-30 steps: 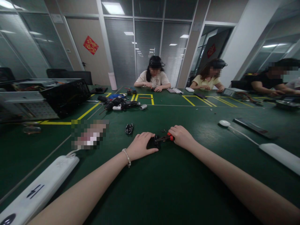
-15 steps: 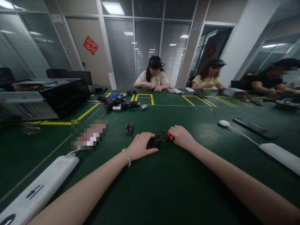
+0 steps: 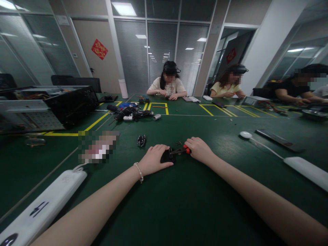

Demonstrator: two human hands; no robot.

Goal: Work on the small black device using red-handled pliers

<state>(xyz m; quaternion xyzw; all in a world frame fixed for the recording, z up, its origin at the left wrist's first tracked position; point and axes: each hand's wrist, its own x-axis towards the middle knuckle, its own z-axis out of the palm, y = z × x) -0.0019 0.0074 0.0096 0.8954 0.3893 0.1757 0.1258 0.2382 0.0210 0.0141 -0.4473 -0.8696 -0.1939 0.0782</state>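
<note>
Left hand (image 3: 153,159) lay flat, open, on a black part (image 3: 167,157); right hand (image 3: 198,149) gripped red-handled pliers (image 3: 180,150) touching it; bare green mat (image 3: 179,205) lay nearer than the part

A small black part (image 3: 167,156) lies flat on the green table (image 3: 179,205), partly covered by the left hand (image 3: 153,159). Pliers (image 3: 180,150) with red handles lie low, tips touching the part, handles gripped in the right hand (image 3: 198,149).
</note>
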